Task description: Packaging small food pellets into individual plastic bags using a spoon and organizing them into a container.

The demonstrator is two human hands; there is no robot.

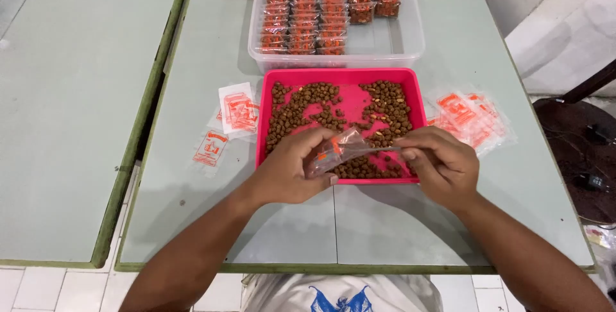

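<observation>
Both hands, left hand [289,171] and right hand [439,163], pinch shut on a small clear plastic packet with orange print [335,151], stretched above the pink rectangular plastic tray [264,116] of brown nuts [385,103]

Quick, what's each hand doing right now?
Left hand: closed on a small clear plastic bag.
Right hand: pinching the same bag's other end.

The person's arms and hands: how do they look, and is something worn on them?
Both forearms are bare up to the frame's lower edge; no sleeves show. The left hand and the right hand wear no gloves, and I see no rings, watch or bracelet. The fingernails are short and plain. At the bottom edge shows a white shirt with a blue winged print.
</observation>
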